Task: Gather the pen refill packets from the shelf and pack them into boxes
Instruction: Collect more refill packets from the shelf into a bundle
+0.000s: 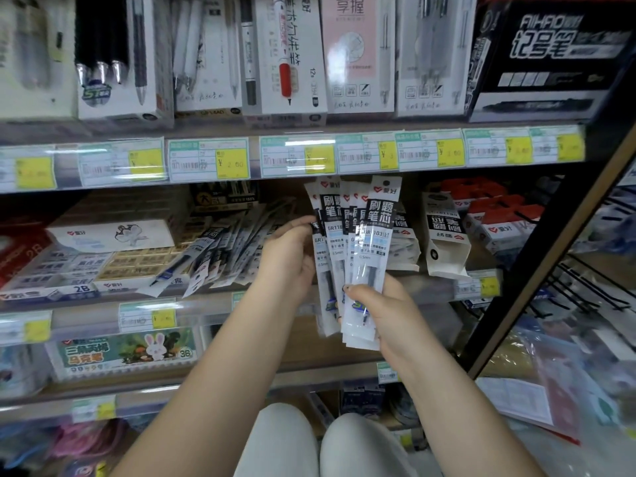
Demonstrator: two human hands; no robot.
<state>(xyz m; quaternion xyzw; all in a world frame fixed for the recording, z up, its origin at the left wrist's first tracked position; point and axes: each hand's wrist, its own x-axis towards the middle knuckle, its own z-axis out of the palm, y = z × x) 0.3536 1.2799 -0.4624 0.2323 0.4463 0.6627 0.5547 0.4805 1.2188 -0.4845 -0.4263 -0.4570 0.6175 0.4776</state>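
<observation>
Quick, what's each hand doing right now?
Left hand: grips the upper part of the refill packets.
Right hand: grips the same packets near the bottom.

Front refill packet (373, 249) reads "0.5mm"; black box (547, 56) "AIHAO"

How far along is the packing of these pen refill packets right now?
Early stage. Done: a bundle of refill packets is gathered and off the shelf. In hand: the right hand grips the bundle's lower end while the left hand holds its side. Left: loose packets lie on the shelf, and the open box beside them shows no packets packed into it.
</observation>
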